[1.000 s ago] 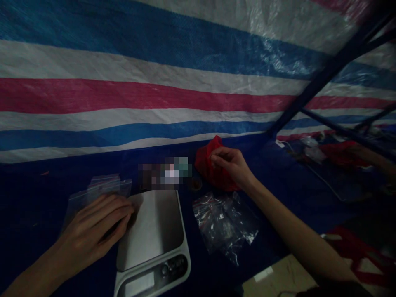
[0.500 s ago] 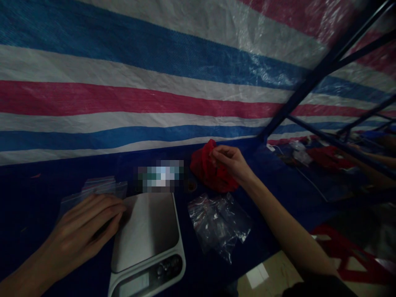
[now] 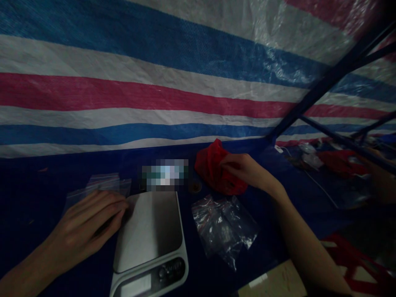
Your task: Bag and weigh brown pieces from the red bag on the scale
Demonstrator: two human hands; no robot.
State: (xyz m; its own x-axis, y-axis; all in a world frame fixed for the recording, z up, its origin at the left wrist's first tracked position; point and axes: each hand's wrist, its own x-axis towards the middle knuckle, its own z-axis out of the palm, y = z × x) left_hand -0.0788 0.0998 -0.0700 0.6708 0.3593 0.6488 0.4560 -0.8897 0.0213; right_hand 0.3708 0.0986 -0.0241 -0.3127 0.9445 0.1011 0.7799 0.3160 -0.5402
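Note:
My left hand (image 3: 93, 220) rests palm down at the left edge of a kitchen scale (image 3: 151, 227), its fingers stretched out and side by side, partly covering clear zip bags (image 3: 103, 183). No object shows in it. My right hand (image 3: 247, 169) is at a crumpled red bag (image 3: 208, 165), fingertips bent together at its opening. What they hold, if anything, is hidden. Nothing lies on the scale's steel plate. Several clear zip bags (image 3: 224, 227) lie in a loose pile to the right of the scale, below the red bag.
A small round object (image 3: 194, 187) sits between the scale and the red bag. Behind the scale is a pixelated patch. A striped tarp (image 3: 139, 95) hangs behind the blue surface. Dark blue metal bars (image 3: 309, 103) slant at right. Beyond them lie another red bag (image 3: 340, 163) and part of a person's arm.
My right hand has turned, with wrist raised and fingertips pointing lower into the red bag's opening. My left hand stays by the scale. The whole view has shifted slightly.

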